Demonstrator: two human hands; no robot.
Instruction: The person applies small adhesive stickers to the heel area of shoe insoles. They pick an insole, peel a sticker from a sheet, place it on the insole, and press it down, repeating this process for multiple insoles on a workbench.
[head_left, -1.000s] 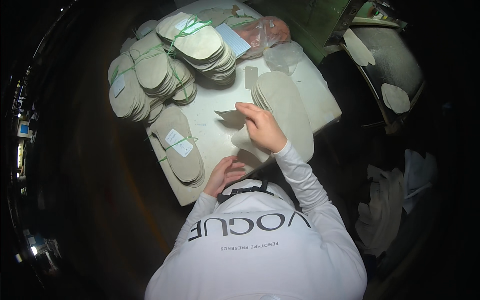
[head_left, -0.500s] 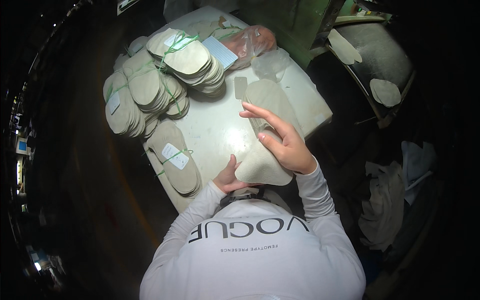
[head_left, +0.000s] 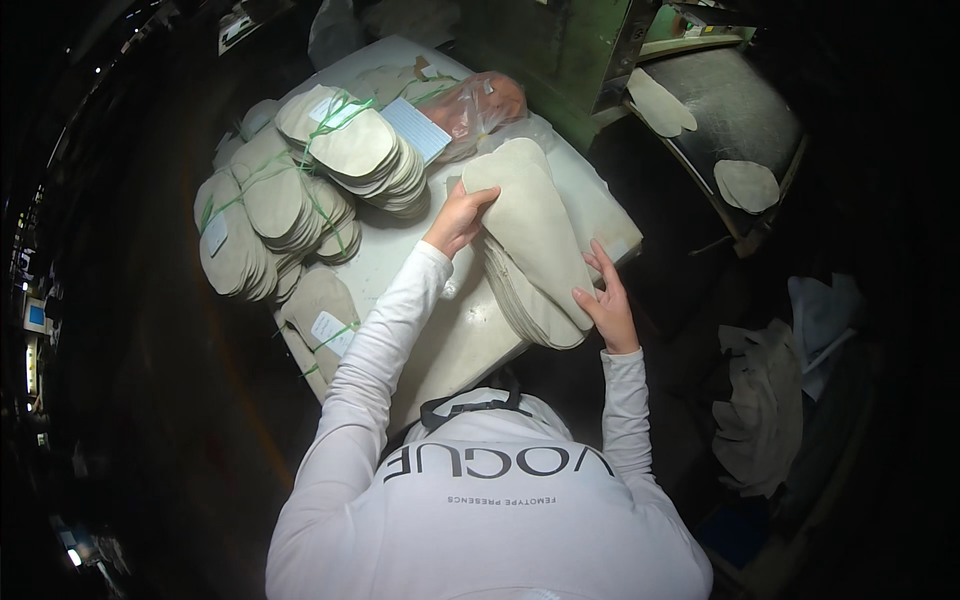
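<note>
A beige sole-shaped piece (head_left: 528, 215) lies slantwise over a stack of like pieces (head_left: 512, 300) at the table's right side. My left hand (head_left: 463, 220) grips its far left edge, thumb on top and fingers tucked beneath. At the near right edge, my right hand (head_left: 612, 308) has its thumb on the piece, with the fingers stretched along and past the side. The lower layers of the stack fan out on the left, below the top piece. To the left of my left hand sits a thick bundle of beige pieces (head_left: 365, 145) tied with green string.
More tied bundles (head_left: 228, 245) crowd the left of the white table (head_left: 470, 340); one tagged bundle (head_left: 322, 300) is partly behind my left forearm. A blue-lined pad (head_left: 418, 130) and plastic bag (head_left: 488, 105) lie farther back. Right are a green machine (head_left: 565, 80) and beige scraps (head_left: 762, 410).
My left hand has moved forward from near my waist to the piece's far edge. My right hand has shifted to the near right edge. The bent-up piece now lies flat.
</note>
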